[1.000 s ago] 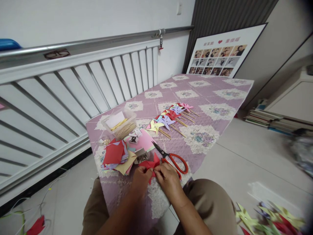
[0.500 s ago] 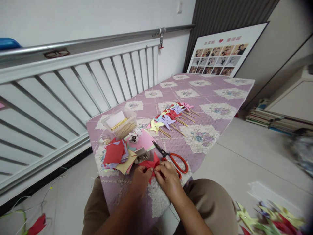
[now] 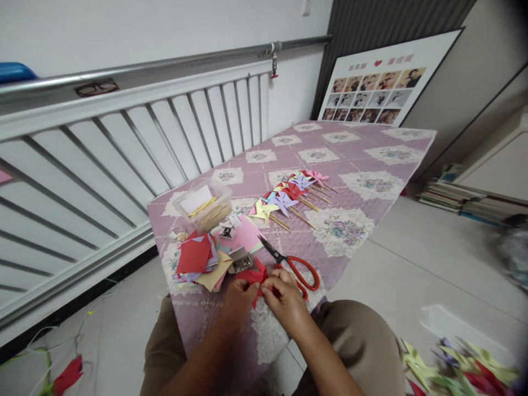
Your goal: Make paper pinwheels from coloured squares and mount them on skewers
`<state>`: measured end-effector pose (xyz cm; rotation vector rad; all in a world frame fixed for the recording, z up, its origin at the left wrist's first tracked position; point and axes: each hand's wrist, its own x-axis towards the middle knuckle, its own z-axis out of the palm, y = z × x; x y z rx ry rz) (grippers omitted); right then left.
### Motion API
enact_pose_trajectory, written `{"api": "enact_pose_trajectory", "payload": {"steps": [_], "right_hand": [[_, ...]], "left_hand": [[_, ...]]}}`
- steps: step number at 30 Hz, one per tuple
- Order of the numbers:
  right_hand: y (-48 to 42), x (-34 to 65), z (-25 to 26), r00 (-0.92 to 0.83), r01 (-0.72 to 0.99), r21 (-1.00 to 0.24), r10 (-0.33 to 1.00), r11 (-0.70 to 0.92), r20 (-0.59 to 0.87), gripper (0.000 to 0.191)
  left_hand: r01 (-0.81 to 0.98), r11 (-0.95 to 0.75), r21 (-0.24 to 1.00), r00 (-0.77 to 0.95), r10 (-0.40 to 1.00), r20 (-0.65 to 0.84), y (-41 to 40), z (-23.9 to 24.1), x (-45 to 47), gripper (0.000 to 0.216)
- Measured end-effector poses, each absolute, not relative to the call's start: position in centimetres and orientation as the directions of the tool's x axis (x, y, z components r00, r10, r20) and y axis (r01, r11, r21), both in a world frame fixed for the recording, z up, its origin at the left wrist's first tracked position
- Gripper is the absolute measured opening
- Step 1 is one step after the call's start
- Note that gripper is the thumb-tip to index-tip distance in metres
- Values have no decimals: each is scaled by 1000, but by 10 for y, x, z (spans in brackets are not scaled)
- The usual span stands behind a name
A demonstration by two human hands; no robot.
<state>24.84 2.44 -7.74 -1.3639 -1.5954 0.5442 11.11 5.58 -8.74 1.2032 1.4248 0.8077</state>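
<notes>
A red paper pinwheel [image 3: 256, 273] is held low over the near end of the table, between both hands. My left hand [image 3: 241, 297] is closed on its left side, thumb and fingers pinching near the centre. My right hand [image 3: 284, 296] pinches at the middle from the right; whether a small fastener sits between those fingertips I cannot tell. Just behind the pinwheel stands a small open box [image 3: 241, 261] of metal fasteners. Scissors with red handles [image 3: 303, 272] lie right beside my right hand, blades pointing away to the left.
Left of the hands are stacked coloured paper squares [image 3: 193, 256] and a plastic tub [image 3: 206, 206] of thin sticks. Finished pinwheels on sticks [image 3: 284, 201] lie in a row mid-table. More paper pinwheels [image 3: 462, 366] rest low at the right. A radiator [image 3: 136, 159] borders the table's left.
Both hands stay on the red pinwheel, with only slight finger movement at its centre. The whole view has shifted a little.
</notes>
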Motion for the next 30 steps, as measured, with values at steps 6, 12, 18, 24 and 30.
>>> {"api": "enact_pose_trajectory", "payload": {"steps": [6, 12, 18, 24, 30], "right_hand": [[25, 249, -79, 64, 483, -838, 945, 253, 322, 13], [26, 250, -82, 67, 440, -870, 958, 222, 279, 13], [26, 250, -79, 71, 396, -894, 964, 210, 258, 14], [26, 252, -79, 119, 353, -921, 968, 167, 221, 13], [28, 250, -92, 219, 116, -992, 974, 39, 64, 33]], "left_hand": [[237, 261, 936, 69, 956, -284, 55, -88, 111, 18], [269, 257, 928, 60, 957, -283, 54, -93, 110, 19], [247, 245, 938, 30, 965, -260, 53, -97, 112, 18], [239, 216, 947, 23, 973, -228, 51, -84, 116, 13], [308, 170, 936, 60, 979, -197, 52, -74, 116, 17]]}}
